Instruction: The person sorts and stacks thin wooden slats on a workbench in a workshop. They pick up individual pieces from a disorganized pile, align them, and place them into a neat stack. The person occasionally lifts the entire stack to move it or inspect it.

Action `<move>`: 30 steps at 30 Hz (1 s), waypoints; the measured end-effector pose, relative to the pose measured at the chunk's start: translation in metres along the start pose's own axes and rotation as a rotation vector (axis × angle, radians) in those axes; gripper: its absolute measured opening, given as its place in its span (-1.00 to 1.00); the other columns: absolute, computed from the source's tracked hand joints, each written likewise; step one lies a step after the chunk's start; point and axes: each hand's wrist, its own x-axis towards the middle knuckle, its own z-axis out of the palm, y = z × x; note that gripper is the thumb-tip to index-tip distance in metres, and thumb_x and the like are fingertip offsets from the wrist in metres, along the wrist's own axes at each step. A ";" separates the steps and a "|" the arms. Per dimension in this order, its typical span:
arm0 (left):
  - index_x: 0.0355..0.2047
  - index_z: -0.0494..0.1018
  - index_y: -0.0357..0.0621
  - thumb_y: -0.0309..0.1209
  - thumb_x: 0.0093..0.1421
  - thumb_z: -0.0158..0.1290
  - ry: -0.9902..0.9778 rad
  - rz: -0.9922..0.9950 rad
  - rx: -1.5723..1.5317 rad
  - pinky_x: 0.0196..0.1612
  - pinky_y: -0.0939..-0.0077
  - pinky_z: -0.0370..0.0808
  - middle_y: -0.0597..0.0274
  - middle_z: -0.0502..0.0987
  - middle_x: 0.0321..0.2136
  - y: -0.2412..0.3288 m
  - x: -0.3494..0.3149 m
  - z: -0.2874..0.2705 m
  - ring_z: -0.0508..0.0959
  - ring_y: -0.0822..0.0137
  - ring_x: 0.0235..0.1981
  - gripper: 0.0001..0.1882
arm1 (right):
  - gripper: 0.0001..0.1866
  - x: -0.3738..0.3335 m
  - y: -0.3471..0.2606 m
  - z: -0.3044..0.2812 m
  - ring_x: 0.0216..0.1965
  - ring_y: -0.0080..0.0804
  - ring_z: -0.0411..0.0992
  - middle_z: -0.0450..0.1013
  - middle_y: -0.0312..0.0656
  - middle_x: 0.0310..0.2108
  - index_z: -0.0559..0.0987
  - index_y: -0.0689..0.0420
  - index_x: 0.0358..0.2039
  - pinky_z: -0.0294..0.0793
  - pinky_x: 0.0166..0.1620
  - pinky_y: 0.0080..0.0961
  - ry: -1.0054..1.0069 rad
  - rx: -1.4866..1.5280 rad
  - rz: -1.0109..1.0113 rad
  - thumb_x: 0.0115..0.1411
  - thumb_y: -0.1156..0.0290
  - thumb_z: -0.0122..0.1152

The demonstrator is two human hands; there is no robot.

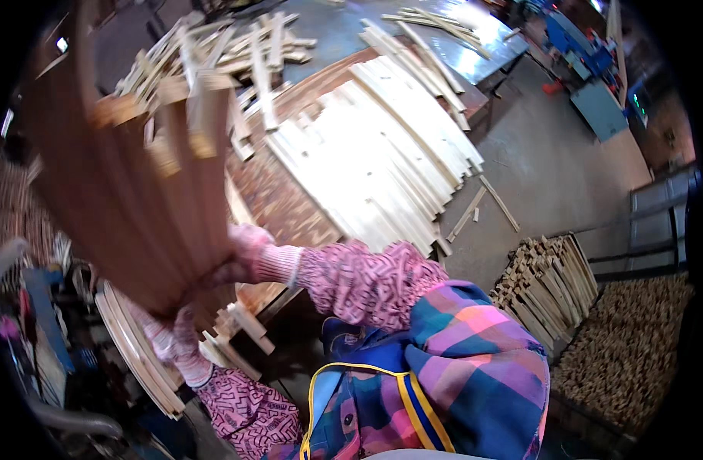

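A thick bundle of wooden slats (148, 222) is held up at the left, close to the camera, its ends pointing up and away. My left hand (170, 337), in a pale knitted glove, grips the bundle's lower end. My gloved right hand (244, 253) is closed round its right side. Both arms wear pink patterned sleeve covers. To the right of the bundle, pale slats (374, 153) lie side by side in a wide row on a brown board-topped table (278, 188). Motion blurs the bundle and both hands, so single fingers are hard to make out.
Loose slats (267, 54) lie jumbled at the far side. More slats (152, 349) are stacked by my left arm. A slat stack (547, 284) and a dense pile of wood pieces (627, 345) stand at the right. Blue machinery (577, 46) is at the far right.
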 end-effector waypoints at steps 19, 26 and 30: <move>0.14 0.32 -0.05 -0.02 -0.21 0.39 -1.378 0.517 0.460 -0.04 0.11 0.48 0.01 0.44 -0.07 0.124 -0.138 0.749 0.50 -0.03 -0.04 -0.10 | -0.56 -0.517 0.287 -0.387 -0.07 -0.20 0.49 0.52 -0.03 -0.13 0.46 0.09 0.16 0.48 0.04 -0.35 0.894 -0.652 0.986 0.31 0.25 -0.09; -0.10 0.40 -0.06 0.13 -0.20 0.31 -1.375 0.683 0.430 -0.01 0.17 0.40 0.09 0.49 -0.20 0.132 -0.172 0.917 0.51 0.08 -0.09 -0.26 | -0.64 -0.513 0.276 -0.523 -0.16 -0.08 0.46 0.53 -0.08 -0.32 0.57 0.13 -0.03 0.41 -0.12 -0.14 0.928 -0.823 1.152 0.22 0.30 -0.02; -0.11 0.39 -0.06 0.14 -0.21 0.32 -1.326 0.747 0.350 -0.01 0.24 0.39 0.16 0.50 -0.23 0.115 -0.162 1.027 0.52 0.15 -0.12 -0.24 | -0.70 -0.546 0.346 -0.627 -0.16 -0.06 0.46 0.55 -0.10 -0.30 0.62 0.12 -0.17 0.40 -0.13 -0.09 0.650 -0.955 1.193 0.17 0.30 0.05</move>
